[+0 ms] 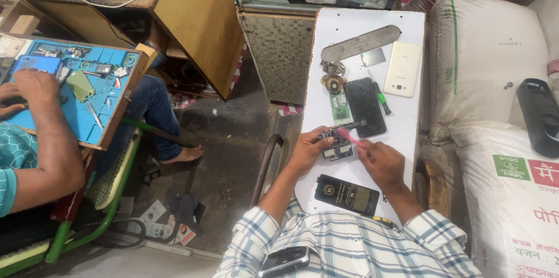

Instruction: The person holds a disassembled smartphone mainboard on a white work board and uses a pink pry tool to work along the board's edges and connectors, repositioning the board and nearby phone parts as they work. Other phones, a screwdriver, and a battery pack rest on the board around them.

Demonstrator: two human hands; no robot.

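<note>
- Centrally, the left hand (307, 148) pinches one small dark circuit board (339, 148) flat on the white surface (402, 132), fingers curled shut on its edge.
- One right hand (381, 162) is closed around a thin pink tool (349, 136), its tip touching the board.
- Just beyond lie one glossy black phone (364, 106), one small green board (339, 106) and one green-handled screwdriver (379, 98).
- Farther off: one white phone back (403, 69), one long grey metal plate (360, 43).
- Nearer the person, one flat black rectangular package (347, 194) with gold print.
- Three woven white sacks (489, 56) with green and red labels stand at the right.
- Another person's hand (36, 87) rests on a blue mat (87, 112) at left.
</note>
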